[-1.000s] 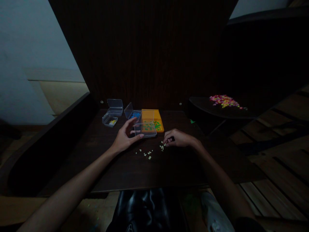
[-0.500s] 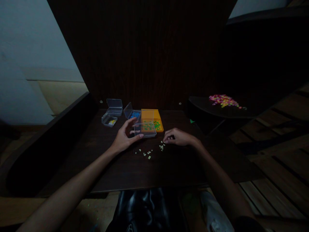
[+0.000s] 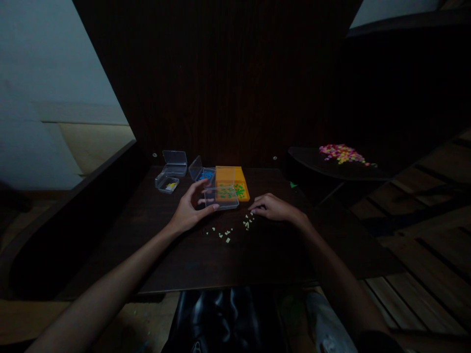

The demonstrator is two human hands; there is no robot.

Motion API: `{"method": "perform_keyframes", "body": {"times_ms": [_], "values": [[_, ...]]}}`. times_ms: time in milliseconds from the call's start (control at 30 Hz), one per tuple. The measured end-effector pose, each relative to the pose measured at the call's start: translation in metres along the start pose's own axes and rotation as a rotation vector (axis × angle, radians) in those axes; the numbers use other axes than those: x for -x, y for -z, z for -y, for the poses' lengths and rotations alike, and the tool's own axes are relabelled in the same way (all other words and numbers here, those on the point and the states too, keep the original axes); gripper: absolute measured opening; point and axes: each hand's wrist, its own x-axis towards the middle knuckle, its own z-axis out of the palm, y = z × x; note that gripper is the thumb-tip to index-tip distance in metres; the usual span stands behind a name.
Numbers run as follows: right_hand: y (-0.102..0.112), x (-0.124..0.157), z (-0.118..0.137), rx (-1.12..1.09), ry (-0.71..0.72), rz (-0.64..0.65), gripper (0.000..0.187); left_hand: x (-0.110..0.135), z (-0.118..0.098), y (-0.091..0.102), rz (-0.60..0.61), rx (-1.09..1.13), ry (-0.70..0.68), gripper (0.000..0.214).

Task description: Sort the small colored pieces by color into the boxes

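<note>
- Centre of the frame, and the left hand has its thumb and fingers curved around the left end of a clear box, lid raised!
- Just right of centre, the right hand is down low, fingers bent and close together; whether they pinch anything, I cannot tell.
- Right beneath those fingertips, a cluster of pale pieces on the dark tabletop, with more pale bits scattered lower left of it.
- Behind the clear box sits an orange box, green pieces inside.
- Left of that, blue pieces in an open case.
- Upper right, a multicoloured pile on a dark shelf.
</note>
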Motion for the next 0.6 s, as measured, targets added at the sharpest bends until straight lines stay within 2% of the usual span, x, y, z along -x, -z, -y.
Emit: {"method": "perform_keyframes", "body": {"times_ms": [133, 300, 600], "values": [[0.002, 0.002, 0.005, 0.021, -0.029, -0.014, 0.018, 0.000, 0.000, 0.000, 0.002, 0.023, 0.015, 0.071], [0.002, 0.002, 0.011, 0.013, -0.030, 0.041, 0.028, 0.001, 0.001, -0.001, 0.000, -0.001, 0.003, 0.070], [-0.004, 0.000, 0.014, -0.055, -0.010, 0.089, 0.017, 0.001, 0.002, -0.001, 0.000, -0.001, 0.008, 0.070]]}}
